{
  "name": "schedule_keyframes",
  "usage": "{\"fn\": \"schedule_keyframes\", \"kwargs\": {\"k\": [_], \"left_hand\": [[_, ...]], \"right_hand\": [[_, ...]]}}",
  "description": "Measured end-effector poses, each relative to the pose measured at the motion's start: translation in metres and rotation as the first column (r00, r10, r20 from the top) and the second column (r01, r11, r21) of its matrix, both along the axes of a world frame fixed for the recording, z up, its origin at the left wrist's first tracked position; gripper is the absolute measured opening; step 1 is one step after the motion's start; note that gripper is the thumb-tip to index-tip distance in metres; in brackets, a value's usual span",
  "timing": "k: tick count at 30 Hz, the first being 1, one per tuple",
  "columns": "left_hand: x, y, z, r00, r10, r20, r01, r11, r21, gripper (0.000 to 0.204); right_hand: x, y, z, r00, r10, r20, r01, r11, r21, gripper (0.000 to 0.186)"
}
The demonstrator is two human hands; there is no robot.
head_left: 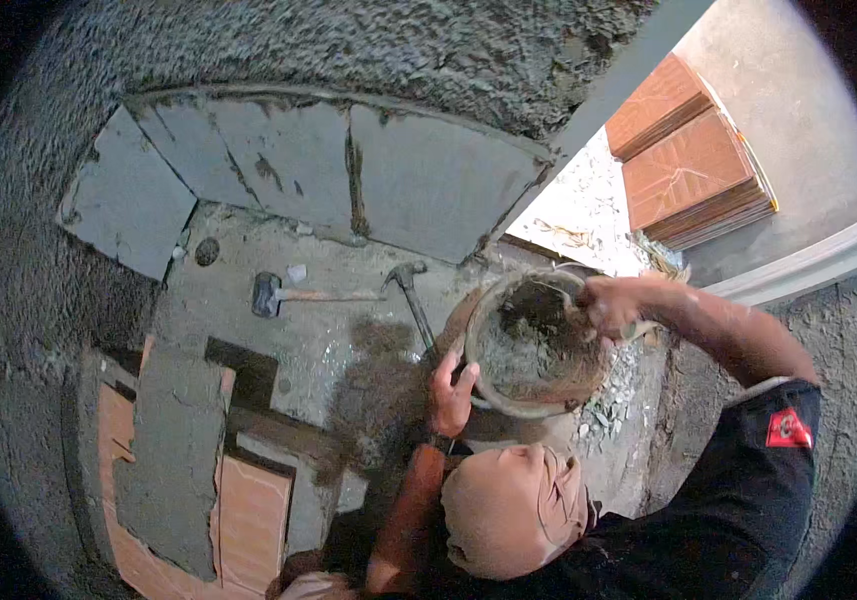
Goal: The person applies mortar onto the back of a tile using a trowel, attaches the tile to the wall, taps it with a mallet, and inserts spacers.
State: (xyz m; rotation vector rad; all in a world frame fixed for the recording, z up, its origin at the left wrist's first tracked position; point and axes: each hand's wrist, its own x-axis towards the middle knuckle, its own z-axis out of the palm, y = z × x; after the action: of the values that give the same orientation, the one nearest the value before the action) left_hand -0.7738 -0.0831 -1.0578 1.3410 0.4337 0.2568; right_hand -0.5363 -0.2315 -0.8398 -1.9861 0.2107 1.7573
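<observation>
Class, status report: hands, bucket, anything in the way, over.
Own hands not in view. Co-worker's near hand and far hand grip mortar bucket rim. Hammer, mallet lie beside it.

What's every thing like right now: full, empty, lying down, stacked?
bucket: part full of grey mortar, held at its rim
left hand: gripping the bucket's near rim
right hand: at the far rim, grip unclear
mallet: lying flat on the floor, untouched
hammer: lying flat, untouched
orange tiles: stacked in piles
</observation>
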Motion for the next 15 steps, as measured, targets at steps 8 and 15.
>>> {"fn": "schedule_keyframes", "kwargs": {"k": [8,15], "left_hand": [[-0.006,0.006,-0.007,0.998,0.012,-0.062,-0.009,0.999,0.039,0.065],[-0.015,-0.001,-0.006,0.999,0.005,-0.051,-0.001,0.997,0.075,0.059]], "right_hand": [[-0.061,0.100,-0.003,-0.591,0.701,0.400,-0.805,-0.548,-0.229,0.020],[-0.147,0.049,0.015,-0.700,0.636,0.324,-0.677,-0.448,-0.584,0.031]]}}
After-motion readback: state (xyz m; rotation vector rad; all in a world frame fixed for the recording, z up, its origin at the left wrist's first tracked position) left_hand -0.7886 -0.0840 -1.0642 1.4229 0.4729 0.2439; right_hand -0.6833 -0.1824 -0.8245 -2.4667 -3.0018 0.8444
